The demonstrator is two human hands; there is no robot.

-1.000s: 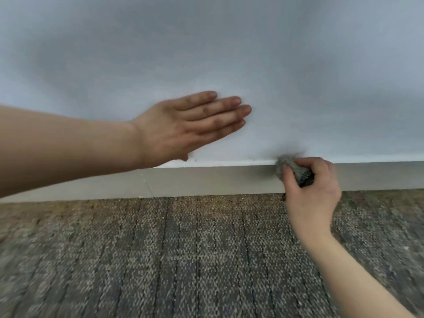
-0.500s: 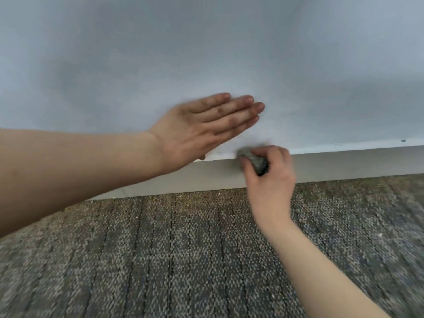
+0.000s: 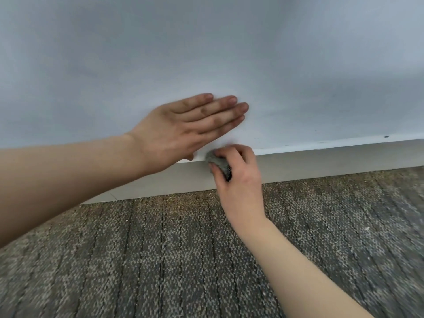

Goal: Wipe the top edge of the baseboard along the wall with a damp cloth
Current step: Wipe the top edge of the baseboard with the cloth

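While you've got the cloth [image 3: 218, 162] bunched up on the top lip of the baseboard [image 3: 321, 164], keep it riding right in that corner where the board meets the wall [image 3: 206, 53]. Your right hand [image 3: 238, 177] is pinching the wad between thumb and curled fingers, with the cloth sitting on the edge just below your left hand [image 3: 181, 131]. That left hand lies flat on the wall, fingers straight and pressed together, which looks like a decent brace.

My take on doing this bit well: press down and slightly inward so the cloth actually drags along the ledge instead of skating over the front face. Go in long, steady passes along the board, not little dabs. Refold the wad once it looks grubby, otherwise you're probably just pushing dust along. Your hands are almost touching, so I'd shift the left one out of the way if you're heading in that direction.

Stuff I can't make out: the part of the cloth that's touching the ledge is hidden under your fingers, so no idea how much contact you've really got. Can't tell if it's damp either. Your left arm covers the baseboard on that side, so whether that stretch is clean is anyone's guess. There's a tiny dark speck on the wall near the right end, too small to identify. The carpet [image 3: 160, 260] is blurry at the edges.
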